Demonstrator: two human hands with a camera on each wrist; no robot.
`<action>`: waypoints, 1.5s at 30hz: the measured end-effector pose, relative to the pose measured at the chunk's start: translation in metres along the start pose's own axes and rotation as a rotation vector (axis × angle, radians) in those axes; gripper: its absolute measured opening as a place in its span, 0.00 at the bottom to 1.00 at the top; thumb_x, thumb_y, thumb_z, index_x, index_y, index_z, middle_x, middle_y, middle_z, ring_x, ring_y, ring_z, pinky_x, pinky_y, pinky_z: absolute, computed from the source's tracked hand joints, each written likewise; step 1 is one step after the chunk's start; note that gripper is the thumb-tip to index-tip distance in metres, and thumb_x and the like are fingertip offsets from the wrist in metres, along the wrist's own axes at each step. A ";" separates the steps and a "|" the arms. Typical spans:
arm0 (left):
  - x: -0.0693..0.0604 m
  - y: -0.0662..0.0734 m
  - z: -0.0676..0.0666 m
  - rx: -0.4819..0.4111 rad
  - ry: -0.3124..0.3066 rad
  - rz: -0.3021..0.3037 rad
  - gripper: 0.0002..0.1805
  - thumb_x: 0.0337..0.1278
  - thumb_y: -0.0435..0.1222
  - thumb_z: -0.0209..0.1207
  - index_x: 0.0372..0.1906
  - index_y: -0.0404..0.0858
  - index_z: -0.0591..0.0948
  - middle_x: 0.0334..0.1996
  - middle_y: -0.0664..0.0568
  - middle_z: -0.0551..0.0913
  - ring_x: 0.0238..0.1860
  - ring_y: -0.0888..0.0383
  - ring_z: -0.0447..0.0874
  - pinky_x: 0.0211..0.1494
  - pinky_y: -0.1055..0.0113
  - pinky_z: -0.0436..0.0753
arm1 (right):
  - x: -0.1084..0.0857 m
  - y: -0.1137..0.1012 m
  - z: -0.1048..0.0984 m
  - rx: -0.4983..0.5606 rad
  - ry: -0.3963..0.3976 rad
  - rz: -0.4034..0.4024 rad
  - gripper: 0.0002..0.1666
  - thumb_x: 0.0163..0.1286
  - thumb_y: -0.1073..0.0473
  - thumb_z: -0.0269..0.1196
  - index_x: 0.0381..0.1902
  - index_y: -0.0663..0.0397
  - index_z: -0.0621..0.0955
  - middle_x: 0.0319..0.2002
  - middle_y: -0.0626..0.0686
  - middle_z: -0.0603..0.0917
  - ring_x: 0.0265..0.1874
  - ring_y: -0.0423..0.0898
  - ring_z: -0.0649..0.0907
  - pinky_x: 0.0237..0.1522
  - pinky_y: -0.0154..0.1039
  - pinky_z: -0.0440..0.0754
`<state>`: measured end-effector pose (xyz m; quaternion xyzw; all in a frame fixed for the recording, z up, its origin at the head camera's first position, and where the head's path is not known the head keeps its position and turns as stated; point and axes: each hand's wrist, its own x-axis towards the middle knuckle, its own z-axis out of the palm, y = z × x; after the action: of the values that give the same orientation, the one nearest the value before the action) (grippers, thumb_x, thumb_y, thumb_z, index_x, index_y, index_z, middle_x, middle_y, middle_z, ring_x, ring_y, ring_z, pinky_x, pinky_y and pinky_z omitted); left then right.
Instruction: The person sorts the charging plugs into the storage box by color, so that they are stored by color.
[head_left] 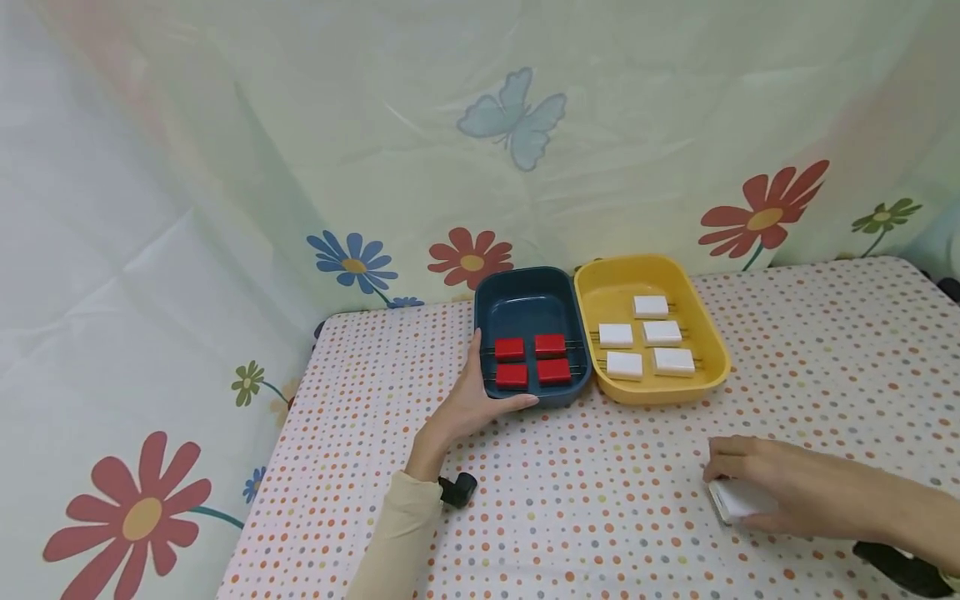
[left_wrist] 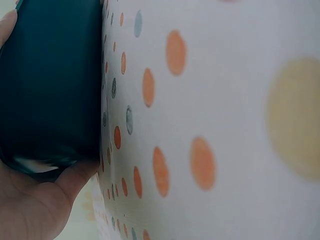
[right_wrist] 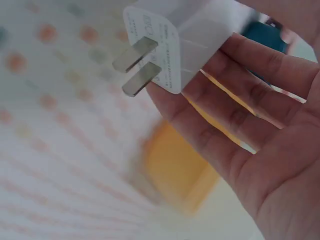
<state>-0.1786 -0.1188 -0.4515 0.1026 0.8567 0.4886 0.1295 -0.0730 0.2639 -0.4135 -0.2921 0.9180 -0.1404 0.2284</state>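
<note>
My right hand (head_left: 787,487) holds a white plug-in charger (head_left: 742,500) just over the table at the right front. In the right wrist view the charger (right_wrist: 175,45) shows two flat metal prongs and small printed text, with fingers along its side. My left hand (head_left: 480,400) rests against the near left corner of a dark blue tray (head_left: 528,287), its thumb along the front wall and its fingers along the left side. In the left wrist view the tray's wall (left_wrist: 50,90) fills the left part. Several red blocks with thin prongs (head_left: 512,377) lie inside that tray.
A yellow tray (head_left: 652,393) stands against the blue one's right side, holding several white pronged blocks (head_left: 673,362). Both sit on a dotted tablecloth (head_left: 585,517), before a flowered curtain (head_left: 600,192) at the back edge.
</note>
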 end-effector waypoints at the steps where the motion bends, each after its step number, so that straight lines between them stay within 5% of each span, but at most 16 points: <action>1: 0.000 0.000 0.000 -0.002 0.004 0.002 0.71 0.55 0.52 0.76 0.85 0.52 0.32 0.85 0.50 0.44 0.83 0.48 0.46 0.77 0.40 0.64 | 0.002 -0.002 -0.008 -0.023 0.019 -0.015 0.23 0.53 0.52 0.83 0.45 0.43 0.86 0.49 0.47 0.83 0.45 0.49 0.84 0.46 0.52 0.87; 11: 0.001 0.001 0.000 0.018 -0.001 0.001 0.71 0.55 0.53 0.76 0.85 0.52 0.32 0.85 0.50 0.44 0.83 0.48 0.46 0.78 0.40 0.64 | 0.040 -0.014 -0.092 -0.205 0.214 -0.102 0.28 0.51 0.57 0.85 0.50 0.49 0.87 0.52 0.52 0.83 0.44 0.50 0.83 0.44 0.53 0.89; 20: 0.001 0.001 -0.001 0.014 0.011 -0.003 0.71 0.55 0.52 0.76 0.85 0.52 0.32 0.85 0.52 0.45 0.82 0.49 0.47 0.77 0.41 0.64 | 0.099 -0.001 -0.131 -0.186 0.338 -0.149 0.23 0.52 0.70 0.81 0.47 0.56 0.88 0.45 0.52 0.82 0.43 0.51 0.81 0.48 0.54 0.88; 27: 0.003 -0.002 0.000 0.007 0.002 -0.007 0.71 0.55 0.52 0.76 0.85 0.52 0.33 0.85 0.53 0.47 0.82 0.51 0.48 0.77 0.43 0.65 | 0.135 0.015 -0.139 -0.168 0.355 -0.203 0.24 0.54 0.70 0.80 0.50 0.67 0.86 0.46 0.57 0.85 0.42 0.54 0.83 0.50 0.55 0.86; 45: 0.003 -0.002 0.001 -0.003 0.011 0.019 0.71 0.54 0.51 0.76 0.86 0.51 0.33 0.85 0.52 0.47 0.82 0.52 0.49 0.77 0.44 0.65 | 0.189 0.042 -0.125 -0.110 0.336 -0.085 0.22 0.61 0.71 0.75 0.52 0.73 0.84 0.51 0.66 0.85 0.50 0.62 0.84 0.57 0.59 0.82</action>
<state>-0.1809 -0.1181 -0.4546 0.1080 0.8557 0.4916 0.1202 -0.2921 0.1994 -0.3867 -0.3149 0.9365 -0.1464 0.0493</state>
